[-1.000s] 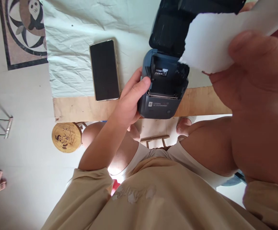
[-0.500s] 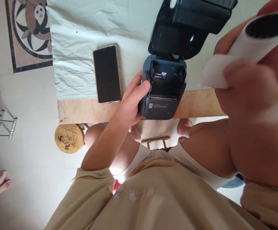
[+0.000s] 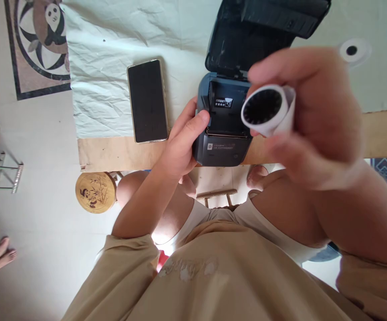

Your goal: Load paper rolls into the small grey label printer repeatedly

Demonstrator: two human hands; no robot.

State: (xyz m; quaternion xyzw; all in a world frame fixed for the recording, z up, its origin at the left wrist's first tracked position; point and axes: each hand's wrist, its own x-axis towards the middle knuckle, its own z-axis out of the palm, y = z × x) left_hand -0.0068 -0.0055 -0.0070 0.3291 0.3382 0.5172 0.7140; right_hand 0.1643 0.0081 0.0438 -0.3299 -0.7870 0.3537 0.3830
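Observation:
A dark portable label printer rests at the table's near edge, its lid swung up and back. My left hand wraps round its left side, the thumb lying on the rim of the paper bay. In my right hand is a white paper roll with a wide dark core, its open end turned towards the camera. The roll is above the right part of the bay and hides some of it. Whether it touches the printer I cannot tell.
A phone lies left of the printer on the pale cloth. Beyond my right hand is another white roll. A round wooden stool stands below the table's left corner. A person's bare feet show at far left.
My right hand has brought the paper roll left and down, from the far right to over the printer. Another white roll has come into sight behind it. My left hand keeps its hold.

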